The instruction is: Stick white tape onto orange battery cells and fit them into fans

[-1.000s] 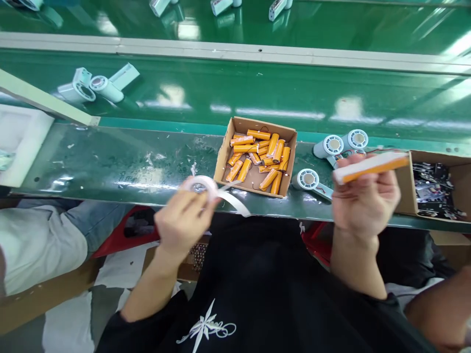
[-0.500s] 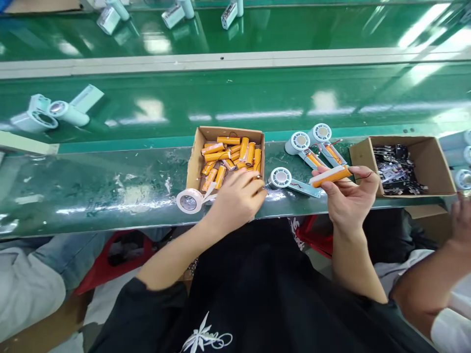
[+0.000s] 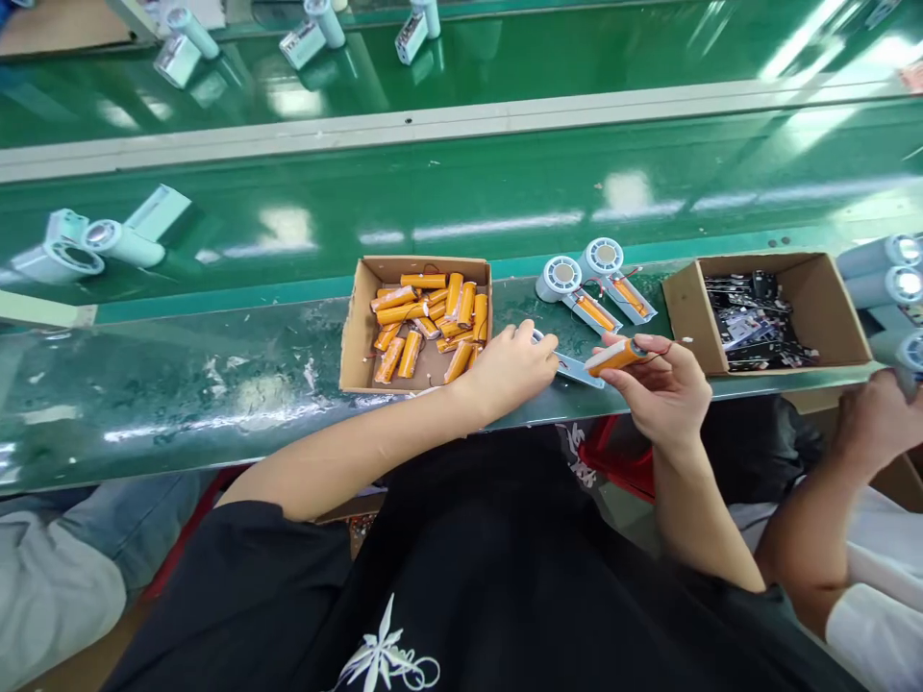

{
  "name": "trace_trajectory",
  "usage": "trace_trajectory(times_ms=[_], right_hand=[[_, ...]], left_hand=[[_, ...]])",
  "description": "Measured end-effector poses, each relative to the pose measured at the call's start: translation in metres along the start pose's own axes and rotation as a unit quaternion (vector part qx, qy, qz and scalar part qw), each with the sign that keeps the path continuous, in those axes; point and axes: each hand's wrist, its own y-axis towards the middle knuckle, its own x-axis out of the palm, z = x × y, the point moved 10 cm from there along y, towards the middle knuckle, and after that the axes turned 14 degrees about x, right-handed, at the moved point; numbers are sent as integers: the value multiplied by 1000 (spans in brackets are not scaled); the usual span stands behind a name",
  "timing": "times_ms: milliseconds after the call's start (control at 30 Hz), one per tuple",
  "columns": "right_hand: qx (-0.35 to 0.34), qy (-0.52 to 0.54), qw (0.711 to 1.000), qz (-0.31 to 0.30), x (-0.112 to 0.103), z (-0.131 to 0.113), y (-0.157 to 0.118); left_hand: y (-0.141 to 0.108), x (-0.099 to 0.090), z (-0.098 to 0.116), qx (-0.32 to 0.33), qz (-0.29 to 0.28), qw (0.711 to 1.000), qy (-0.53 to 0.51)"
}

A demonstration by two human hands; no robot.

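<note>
My right hand [image 3: 667, 384] pinches an orange battery [image 3: 616, 357] with a white strip along it and a thin wire at its end. My left hand [image 3: 515, 370] covers the round head of a light-blue fan housing [image 3: 581, 371], fingers curled over it; the handle part points right, below the battery. Behind them lie two more light-blue housings, a left one [image 3: 562, 276] and a right one [image 3: 604, 256], each with an orange battery in its handle. Left of my left hand, a cardboard box [image 3: 351, 341] holds several orange batteries.
A second cardboard box [image 3: 833, 308] with dark circuit parts stands at the right. Beyond it, a co-worker's hand [image 3: 876, 418] is at more light-blue housings [image 3: 884, 269]. Further housings [image 3: 126, 243] lie on the green belt [image 3: 346, 202] at the left.
My left hand has moved right, from the battery box and tape roll to the nearest fan housing. The battery in my right hand has turned slightly. The whole view has shifted.
</note>
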Motion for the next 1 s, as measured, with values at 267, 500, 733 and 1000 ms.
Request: trace_trajectory(times_ms=[267,500,733,1000], right_hand=[[-60,-207,976,-45,6,-2,-17],[-142,-336,926,-101,37,-21,-32],[-108,-490,856,-124,53,-15,-26],[-106,-423,897,-78,34,-8,-24]], left_hand=[[4,5,-4,-10,-55,996,-63],[6,10,-20,15,-20,984,-177],[6,2,-20,-9,5,987,-163],[9,-2,-14,-44,19,994,-101]])
